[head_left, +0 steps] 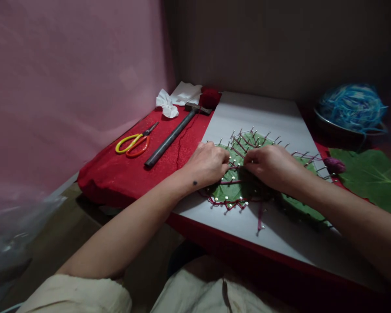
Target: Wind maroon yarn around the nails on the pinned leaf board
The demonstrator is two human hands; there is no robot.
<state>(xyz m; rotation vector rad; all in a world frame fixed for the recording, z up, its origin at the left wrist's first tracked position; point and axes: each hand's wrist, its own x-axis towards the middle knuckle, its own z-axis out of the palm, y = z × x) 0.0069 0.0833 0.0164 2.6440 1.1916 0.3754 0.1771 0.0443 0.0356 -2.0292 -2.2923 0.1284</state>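
A green leaf (230, 191) lies on a white board (260, 111), ringed by several upright nails with dark red and purple yarn strung between them. My left hand (211, 163) rests at the leaf's left side, fingers curled down among the nails; its fingertips are partly hidden. Over the middle of the leaf, my right hand (267, 165) is closed in a pinch beside the strung yarn (237, 152). What lies between its fingertips is too small to make out. A small purple yarn ball (334, 165) sits right of my right hand, by the board's edge.
Left of the board, a hammer (172, 137) and yellow-and-orange scissors (135, 142) lie on the red cloth (117, 174). Crumpled white paper (167, 104) is behind them. At right are a bowl (345, 128) of blue yarn (352, 106) and a loose leaf (371, 178).
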